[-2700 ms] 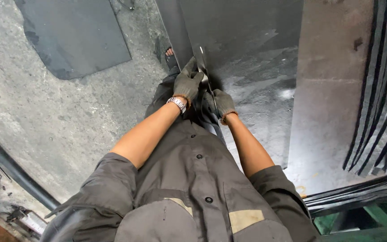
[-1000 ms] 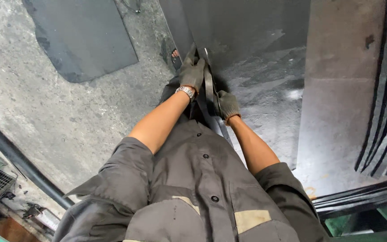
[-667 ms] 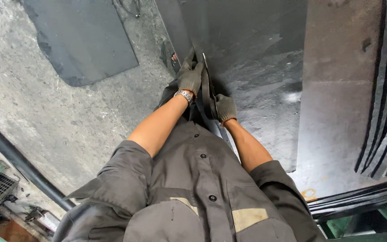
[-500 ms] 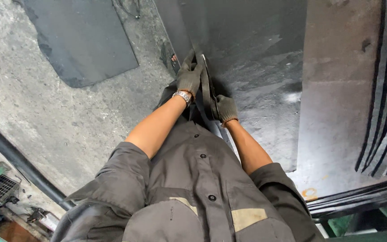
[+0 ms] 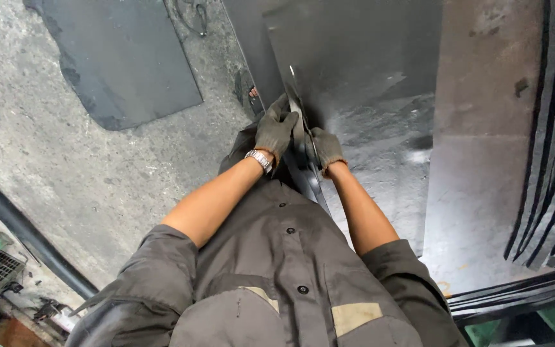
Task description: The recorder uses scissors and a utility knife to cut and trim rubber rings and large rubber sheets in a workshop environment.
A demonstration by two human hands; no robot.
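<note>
I look straight down over my grey work shirt. Both hands wear dark gloves. My left hand (image 5: 276, 130), a metal watch on its wrist, is closed around a long narrow metal strip (image 5: 297, 106) that runs from near my waist away over the floor. My right hand (image 5: 326, 148) grips the same strip just to the right and a little nearer me. The strip lies along the edge of a large dark steel sheet (image 5: 367, 64) on the floor. What lies under the hands is hidden.
A second dark sheet (image 5: 123, 58) lies on the concrete at upper left. A rusty brown plate (image 5: 483, 160) sits to the right, with a stack of thin dark strips (image 5: 554, 160) beyond it. A black pipe (image 5: 27, 238) crosses the lower left, near green frame parts.
Both hands have shifted slightly farther along the strip, the left hand most. The view has tilted a little. The grip on the strip is unchanged.
</note>
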